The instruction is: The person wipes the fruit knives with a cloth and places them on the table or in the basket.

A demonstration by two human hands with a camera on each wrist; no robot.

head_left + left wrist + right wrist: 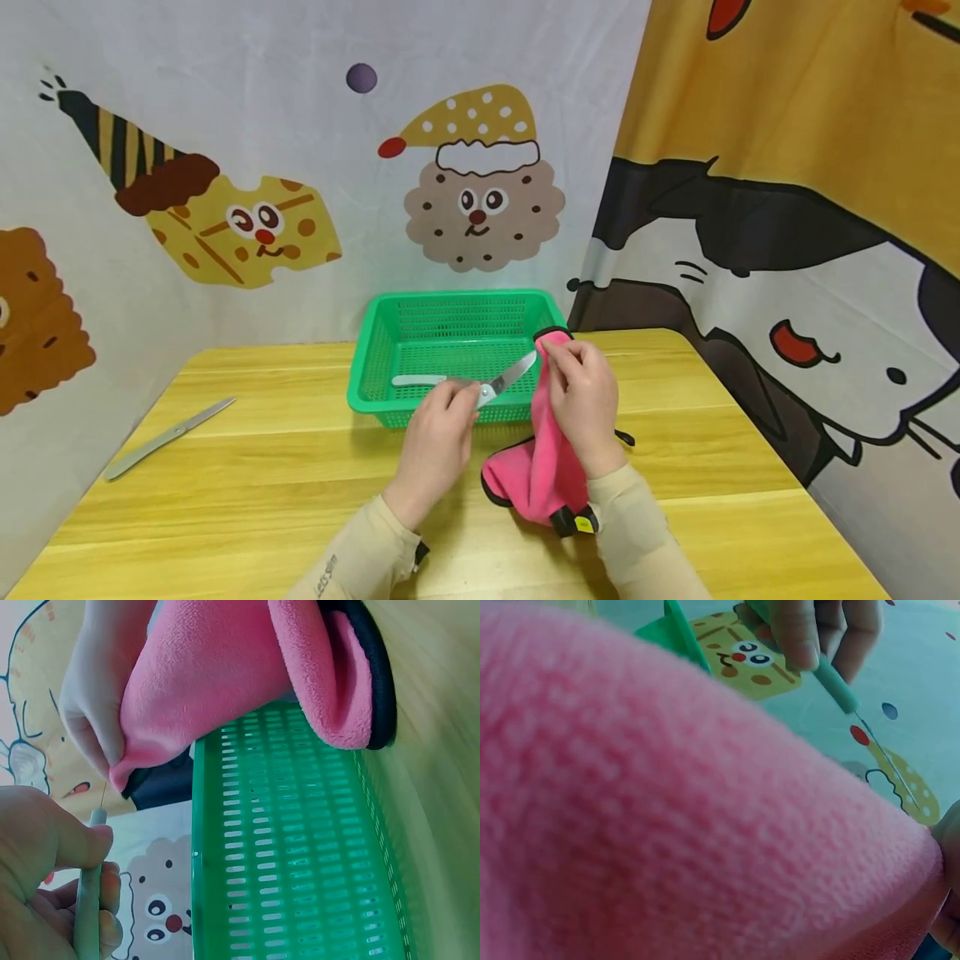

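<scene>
Head view: "Let's slim" is being shown on the L sleeve [360, 550]; a yellow label [584, 524] is being borne by the pink cloth [551, 433], print too small to read. Open knife [510, 377] is being gripped by L hand [435, 442], above the basket's near R area, blade angled up to R, tip directed at the cloth; contact can't be told. Cloth top is being pinched by R hand [588, 400], remainder hanging over table [300, 517]. 2nd knife [416, 380] is being held in green basket [358, 371], handle to L. 3rd knife [176, 431] is being supported by the table, far L, tip upper R.

L wrist view: knife handle is being clasped btwn thumb & fingers, near-vertical.

R wrist view: blade tip is being aimed at the pinched corner.
</scene>
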